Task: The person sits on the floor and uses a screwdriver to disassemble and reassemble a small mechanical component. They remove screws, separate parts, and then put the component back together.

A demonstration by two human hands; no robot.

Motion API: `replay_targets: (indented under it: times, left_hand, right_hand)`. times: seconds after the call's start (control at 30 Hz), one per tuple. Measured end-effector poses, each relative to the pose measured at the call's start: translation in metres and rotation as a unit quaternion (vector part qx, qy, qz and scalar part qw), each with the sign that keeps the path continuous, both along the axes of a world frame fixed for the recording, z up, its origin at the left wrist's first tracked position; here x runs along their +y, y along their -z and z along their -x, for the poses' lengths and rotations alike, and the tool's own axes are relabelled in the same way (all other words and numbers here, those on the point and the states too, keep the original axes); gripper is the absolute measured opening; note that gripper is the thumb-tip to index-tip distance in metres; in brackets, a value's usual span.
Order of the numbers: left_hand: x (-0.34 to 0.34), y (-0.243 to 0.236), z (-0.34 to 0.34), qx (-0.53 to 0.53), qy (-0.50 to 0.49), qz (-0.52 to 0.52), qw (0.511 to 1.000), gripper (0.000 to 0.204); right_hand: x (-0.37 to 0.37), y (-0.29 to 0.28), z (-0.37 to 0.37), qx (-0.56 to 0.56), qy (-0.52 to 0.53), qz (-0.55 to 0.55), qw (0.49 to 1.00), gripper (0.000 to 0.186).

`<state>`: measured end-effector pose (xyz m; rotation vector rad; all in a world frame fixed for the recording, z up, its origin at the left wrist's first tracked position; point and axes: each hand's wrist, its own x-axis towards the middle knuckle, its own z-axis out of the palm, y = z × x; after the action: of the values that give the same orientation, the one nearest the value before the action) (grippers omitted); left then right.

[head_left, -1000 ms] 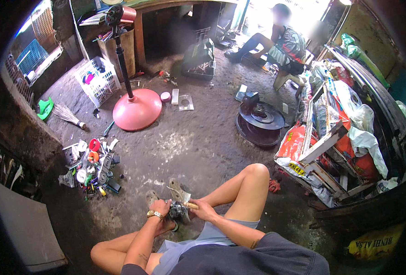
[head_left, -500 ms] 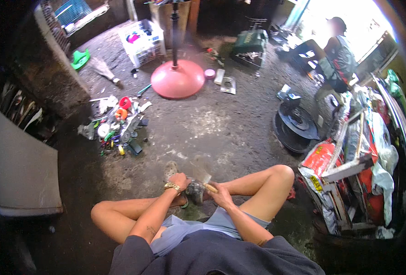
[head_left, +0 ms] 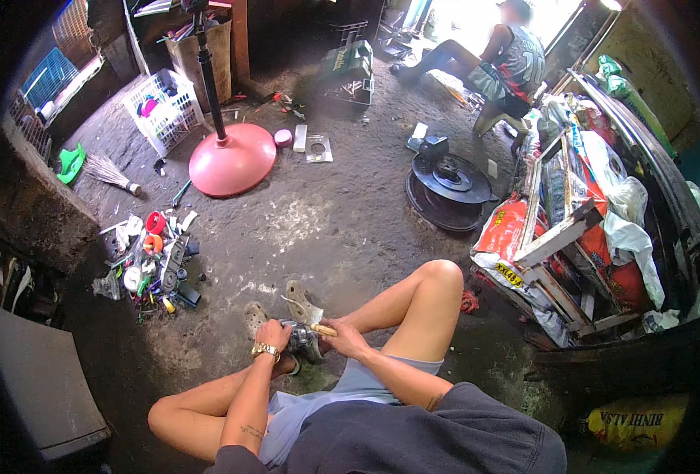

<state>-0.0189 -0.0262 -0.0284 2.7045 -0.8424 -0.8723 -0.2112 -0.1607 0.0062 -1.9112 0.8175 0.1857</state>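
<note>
My left hand [head_left: 273, 337], with a gold-coloured watch at the wrist, is closed on a dark, partly silvery metal object [head_left: 298, 336] between my feet; its exact shape is hidden. My right hand [head_left: 342, 338] is closed round the pale wooden handle [head_left: 321, 329] of a tool whose flat metal blade [head_left: 302, 311] reaches up and left, over or beside that object. Worn, pale clog-style shoes [head_left: 256, 317] are on my feet just beyond my hands.
A pile of small scrap [head_left: 151, 265] lies front-left, a pink pedestal base [head_left: 231, 162] beyond it. Stacked dark discs [head_left: 451, 189] lie right of centre, beside heaped sacks and frames [head_left: 571, 221]. A co-worker [head_left: 500, 75] sits by the bright doorway.
My view swung and came back, shifting the room in the picture. Both hands keep their holds between my feet, with only slight movement of the tool and object.
</note>
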Motion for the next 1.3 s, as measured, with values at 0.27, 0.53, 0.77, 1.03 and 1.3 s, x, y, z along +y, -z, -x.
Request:
replay_targets:
  times: [0.27,0.53,0.77,1.03,1.3]
  left_hand:
    - [0.007,-0.014,0.003,0.058,-0.005,-0.015,0.998,0.038]
    - [0.024,-0.007,-0.004,0.124,-0.104,-0.02,0.987,0.048]
    - [0.039,-0.002,0.002,0.102,-0.087,0.023,0.991,0.045]
    - [0.044,0.014,0.017,0.052,-0.131,0.069,0.988,0.036]
    - [0.068,0.008,0.009,0.092,-0.198,0.102,0.971,0.044]
  right_hand:
    - [-0.003,0.061,0.008,-0.072,0.041,-0.056,0.995,0.044]
    - [0.008,0.004,-0.005,0.026,0.033,-0.073,0.996,0.048]
    - [0.003,0.002,-0.014,-0.06,0.005,-0.114,0.992,0.043]
    - [0.014,0.005,-0.001,-0.018,-0.015,-0.008,1.0,0.043]
    - [0.049,-0.041,-0.011,-0.031,-0.097,0.134,0.986,0.032]
